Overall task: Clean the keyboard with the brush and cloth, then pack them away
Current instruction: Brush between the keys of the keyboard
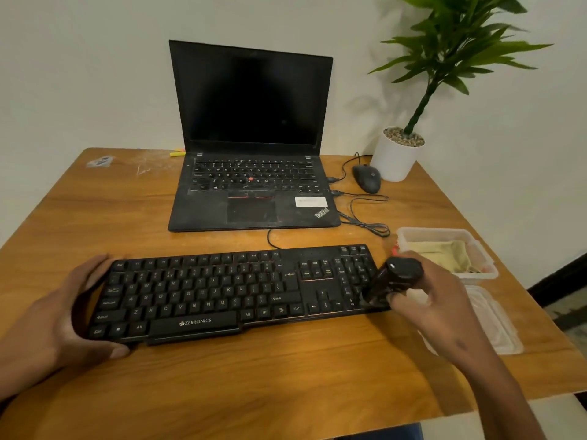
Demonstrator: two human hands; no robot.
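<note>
A black Zebronics keyboard (222,293) lies across the wooden table in front of me. My left hand (60,309) grips its left end, thumb at the front edge and fingers round the back. My right hand (441,300) holds a black brush (394,281) by its thick handle, with the bristle end down on the number pad at the keyboard's right end. A yellowish cloth (451,252) lies folded inside a clear plastic box (409,236) just right of the keyboard.
An open black laptop (254,185) stands behind the keyboard, with a wired mouse (367,177) and loose cables (365,217) to its right. A potted plant (397,157) sits at the back right corner. The box's clear lid (495,325) lies near the table's right edge.
</note>
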